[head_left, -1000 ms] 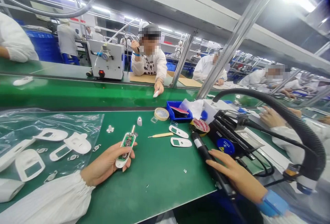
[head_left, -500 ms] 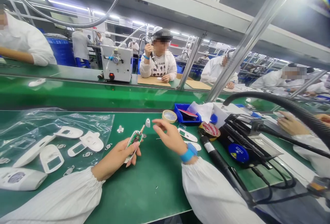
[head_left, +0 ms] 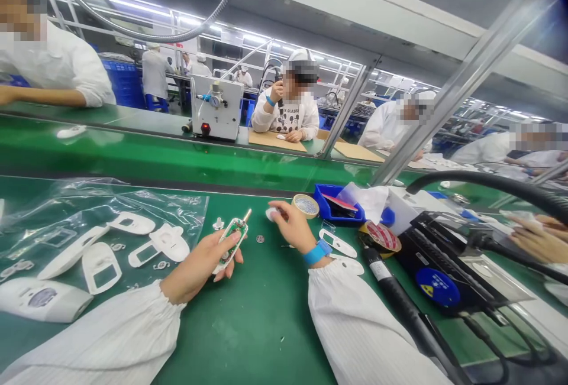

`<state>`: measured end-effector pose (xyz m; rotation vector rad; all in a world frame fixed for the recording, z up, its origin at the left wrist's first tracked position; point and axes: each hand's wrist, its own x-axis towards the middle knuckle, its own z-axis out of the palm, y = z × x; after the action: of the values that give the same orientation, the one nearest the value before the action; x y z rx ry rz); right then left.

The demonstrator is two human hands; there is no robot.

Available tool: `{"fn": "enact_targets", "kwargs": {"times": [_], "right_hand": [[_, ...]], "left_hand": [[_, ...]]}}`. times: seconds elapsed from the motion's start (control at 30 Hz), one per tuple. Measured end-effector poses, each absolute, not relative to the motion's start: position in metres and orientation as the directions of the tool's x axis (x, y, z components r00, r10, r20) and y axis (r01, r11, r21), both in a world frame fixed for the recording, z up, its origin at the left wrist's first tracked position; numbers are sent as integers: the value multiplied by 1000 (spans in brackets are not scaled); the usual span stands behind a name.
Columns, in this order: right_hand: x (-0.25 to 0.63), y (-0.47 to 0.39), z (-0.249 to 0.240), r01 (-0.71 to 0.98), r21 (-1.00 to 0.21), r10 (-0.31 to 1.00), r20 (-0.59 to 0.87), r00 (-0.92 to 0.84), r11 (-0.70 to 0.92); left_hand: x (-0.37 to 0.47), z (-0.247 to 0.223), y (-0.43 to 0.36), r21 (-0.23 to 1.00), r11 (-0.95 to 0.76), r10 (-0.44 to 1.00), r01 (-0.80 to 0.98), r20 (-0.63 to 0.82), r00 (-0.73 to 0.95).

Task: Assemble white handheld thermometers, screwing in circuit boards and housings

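My left hand [head_left: 197, 267] is closed around a small white device housing [head_left: 230, 239] with a green circuit board inside. A thin copper-coloured metal tip sticks up from its far end. To the right, my right hand [head_left: 293, 228] pinches a small white cap [head_left: 271, 213] between thumb and fingers, a short way above or on the green mat. Between the two hands lies a small round metal disc [head_left: 260, 239]. Just beyond my left hand is a little white flanged part [head_left: 218, 223].
White shell pieces [head_left: 101, 268] lie on a clear plastic bag [head_left: 177, 210] at left. A tape roll [head_left: 305, 206], blue bin [head_left: 332, 210], red-and-white tape [head_left: 382, 237], black handheld tool [head_left: 390, 284] and black machine [head_left: 448, 261] stand at right. Co-workers sit across the green conveyor [head_left: 146, 163].
My right hand has closed on the white cap that stood on the mat. My left hand still holds the device, now tilted slightly differently. The view has shifted a little.
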<state>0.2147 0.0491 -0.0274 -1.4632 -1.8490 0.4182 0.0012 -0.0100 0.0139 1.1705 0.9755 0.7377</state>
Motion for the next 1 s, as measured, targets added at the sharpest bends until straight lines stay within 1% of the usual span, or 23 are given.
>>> {"fn": "enact_targets", "kwargs": {"times": [0.17, 0.23, 0.33, 0.4, 0.47, 0.57, 0.67, 0.83, 0.93, 1.0], "right_hand": [[204, 45, -20, 733, -586, 919, 371, -135, 344], [185, 45, -14, 702, -591, 905, 380, -191, 397], [146, 46, -11, 610, -640, 884, 353, -306, 467], [124, 49, -14, 548, -694, 882, 326, -340, 467], [111, 51, -18, 488, -758, 896, 305, -324, 434], [115, 52, -20, 368, -866, 936, 271, -225, 340], [141, 47, -15, 210, -951, 972, 213, -95, 229], [177, 27, -2, -4, -993, 992, 121, 36, 121], [179, 15, 2, -152, -985, 997, 75, 28, 79], [175, 10, 4, -181, -981, 997, 71, -18, 67]], "left_hand": [[-15, 38, 2, 978, 165, 968, -127, -136, 213], [-21, 43, 7, 977, 134, 983, -165, -110, 147], [-24, 41, 13, 977, 105, 989, -188, -82, 126], [-24, 34, 15, 978, 111, 986, -178, -87, 139], [-23, 28, 17, 981, 126, 983, -148, -103, 154], [-23, 25, 15, 987, 151, 969, -46, -138, 206], [-20, 26, 9, 981, 177, 934, 83, -194, 299], [-9, 20, -3, 959, 169, 868, 229, -255, 427], [-5, 16, -5, 950, 149, 850, 273, -264, 455], [-4, 15, -5, 946, 149, 848, 288, -272, 454]]}}
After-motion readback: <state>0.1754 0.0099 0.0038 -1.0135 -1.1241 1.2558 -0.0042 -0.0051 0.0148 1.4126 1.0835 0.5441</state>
